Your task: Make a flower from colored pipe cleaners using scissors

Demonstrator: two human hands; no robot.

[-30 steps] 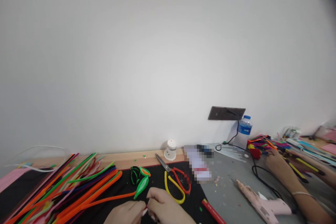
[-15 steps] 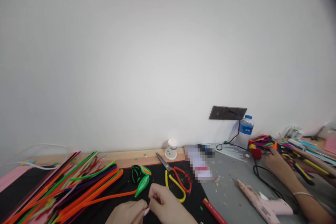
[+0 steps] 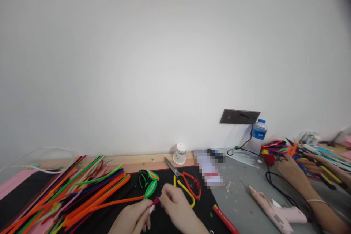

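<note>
At the bottom edge my left hand (image 3: 134, 217) and my right hand (image 3: 177, 208) meet over a black mat (image 3: 120, 193). Both are closed in a pinch on a small dark red piece (image 3: 155, 200) held between their fingertips. Just beyond them lies a green leaf shape (image 3: 150, 189) on an orange pipe cleaner stem (image 3: 120, 201). Scissors (image 3: 183, 181) with red and yellow handles lie right behind my right hand.
A heap of coloured pipe cleaners (image 3: 76, 193) covers the left. A white cup (image 3: 180, 154) stands by the wall. A pink glue gun (image 3: 276, 210) and a red pencil (image 3: 225, 220) lie at right. Another person's hands (image 3: 290, 170) work among pipe cleaners near a water bottle (image 3: 257, 131).
My hands have shifted slightly forward and apart, and the dark red piece now shows between the fingertips. The other person's hands moved a little among their pipe cleaners.
</note>
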